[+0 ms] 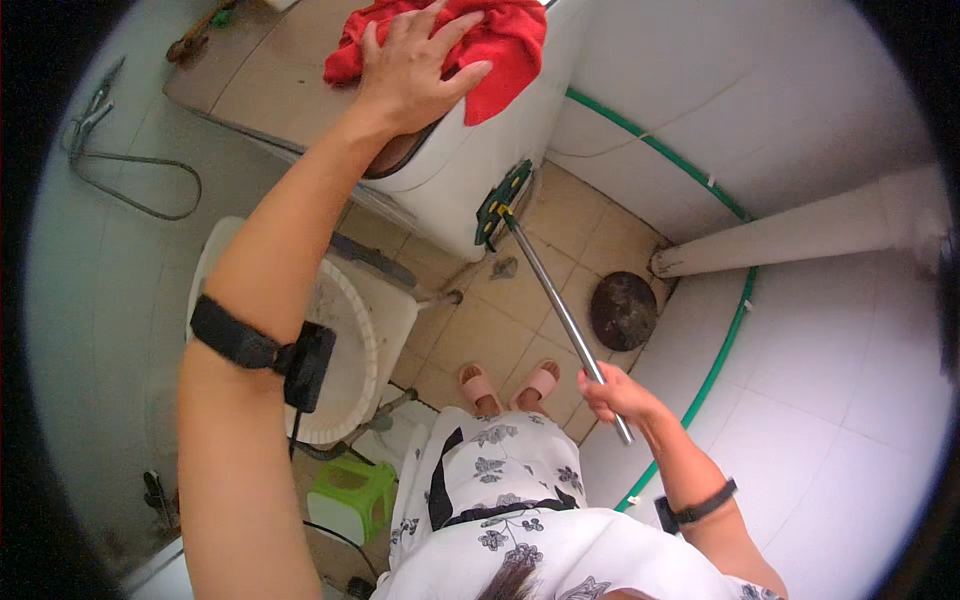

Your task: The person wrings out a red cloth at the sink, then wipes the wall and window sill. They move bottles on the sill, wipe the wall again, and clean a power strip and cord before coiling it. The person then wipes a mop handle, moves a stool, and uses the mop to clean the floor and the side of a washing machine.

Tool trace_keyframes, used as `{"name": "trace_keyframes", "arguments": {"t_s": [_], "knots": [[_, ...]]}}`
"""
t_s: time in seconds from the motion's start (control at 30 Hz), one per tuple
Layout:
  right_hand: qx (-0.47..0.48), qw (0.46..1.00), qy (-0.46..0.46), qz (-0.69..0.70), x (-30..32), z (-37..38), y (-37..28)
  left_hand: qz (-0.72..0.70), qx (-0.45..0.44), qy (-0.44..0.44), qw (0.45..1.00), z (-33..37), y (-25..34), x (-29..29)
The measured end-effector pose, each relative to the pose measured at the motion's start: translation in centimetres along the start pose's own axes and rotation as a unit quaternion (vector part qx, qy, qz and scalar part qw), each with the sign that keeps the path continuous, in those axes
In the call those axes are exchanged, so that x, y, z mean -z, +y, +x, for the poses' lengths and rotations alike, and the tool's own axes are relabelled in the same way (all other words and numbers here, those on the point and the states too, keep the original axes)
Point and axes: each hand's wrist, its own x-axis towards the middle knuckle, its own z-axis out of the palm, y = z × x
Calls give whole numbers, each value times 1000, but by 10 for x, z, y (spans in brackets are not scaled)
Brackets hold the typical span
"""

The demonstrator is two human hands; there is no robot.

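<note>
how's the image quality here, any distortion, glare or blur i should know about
Head view: strong fisheye, so the white pipe and green hose bow near the rim, with black corners; soft even light with faint shadows, and mild washout on the white wall tiles; the left hand on the red cloth and the right hand on the metal mop handle look sharp.

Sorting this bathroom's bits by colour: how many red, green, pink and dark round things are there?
Red: 1, crumpled red cloth
Green: 2, small green plastic stool, thin green hose
Pink: 2, pair of pink slippers
Dark round: 1, dark round drain cover
Total: 6
</note>
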Motion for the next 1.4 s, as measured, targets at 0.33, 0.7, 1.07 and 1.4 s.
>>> {"name": "trace_keyframes", "arguments": {"t_s": [0.33, 0.7, 1.07, 1.4], "knots": [[-112, 992, 60, -12, 28, 202, 46, -23, 1, 49, 999, -2, 10, 3], [-59, 970, -3, -235, 19, 6, 84, -186, -33, 270, 944, -50, -3, 32], [78, 842, 165, -508, 3, -130, 94, -256, 501, 10, 826, -417, -59, -12], [153, 732, 14, -663, -75, -31, 23, -198, 531, -255, 783, -692, -59, -50]]}}
